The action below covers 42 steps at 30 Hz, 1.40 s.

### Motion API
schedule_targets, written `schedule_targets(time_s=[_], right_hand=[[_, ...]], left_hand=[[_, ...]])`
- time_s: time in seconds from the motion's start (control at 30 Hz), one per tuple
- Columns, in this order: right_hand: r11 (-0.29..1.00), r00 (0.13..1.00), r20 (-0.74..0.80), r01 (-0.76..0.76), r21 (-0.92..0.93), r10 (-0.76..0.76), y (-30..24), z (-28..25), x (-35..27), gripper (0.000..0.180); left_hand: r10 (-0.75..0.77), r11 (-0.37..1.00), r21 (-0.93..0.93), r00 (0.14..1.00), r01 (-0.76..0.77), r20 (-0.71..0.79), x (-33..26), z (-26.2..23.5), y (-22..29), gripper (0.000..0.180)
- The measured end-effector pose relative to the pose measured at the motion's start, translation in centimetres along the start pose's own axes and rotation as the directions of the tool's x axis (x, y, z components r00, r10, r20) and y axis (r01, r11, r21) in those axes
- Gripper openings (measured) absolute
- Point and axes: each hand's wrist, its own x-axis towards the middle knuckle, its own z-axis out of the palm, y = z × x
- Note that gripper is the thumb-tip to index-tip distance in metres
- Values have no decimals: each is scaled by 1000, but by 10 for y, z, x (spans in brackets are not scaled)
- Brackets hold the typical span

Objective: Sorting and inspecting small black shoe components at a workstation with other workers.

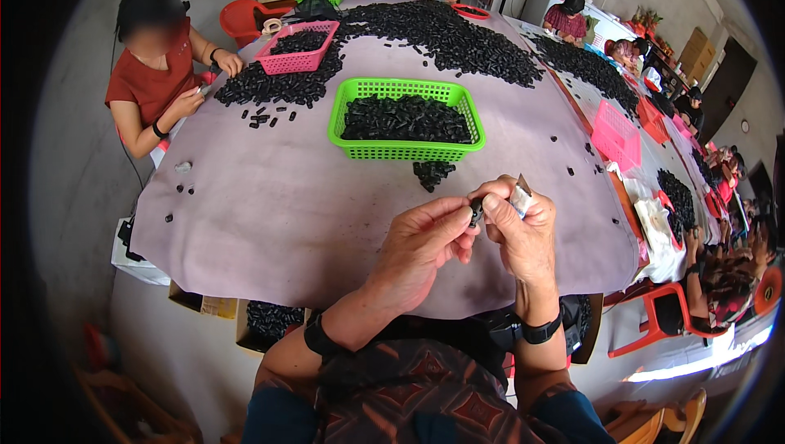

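The table [245, 199] has a pale mauve cover [278, 256]. On it stands a green basket [409, 150], with a small heap of black pieces [432, 173] at its near side. A long dark heap [458, 42] spreads farther away. At left, a pink basket [296, 63] sits among black parts [270, 91]; whether it touches the cover, I cannot tell.

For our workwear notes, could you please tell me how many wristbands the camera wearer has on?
2: one wristband above the left hand, the other wristband above the right hand; any under clothing would be hidden.
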Motion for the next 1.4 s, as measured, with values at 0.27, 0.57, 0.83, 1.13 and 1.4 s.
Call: schedule_targets(time_s=[0.27, 0.57, 0.83, 1.13, 1.4], right_hand=[[988, 994, 3, -107, 108, 107, 3, -1, -3, 16], [991, 997, 13, -82, 105, 81, 2, -1, -3, 15], [1000, 1000, 19, -12, 16, 12, -2, 1, -2, 11], [999, 998, 58, -2, 49, 0, -2, 5, -3, 12], [997, 999, 16, 30, -73, -29, -6, 3, -3, 10]], left_hand=[[-46, 992, -113, 999, 49, 23, -1, 0, 2, 17], [-52, 991, -119, 998, 56, 36, 0, -1, 1, 16], [-67, 996, -51, 998, 67, 0, -1, 1, 3, 18], [-36, 994, -102, 999, 38, 26, -1, -1, 3, 16], [-77, 992, -101, 997, 78, 14, 0, -1, 1, 16]])
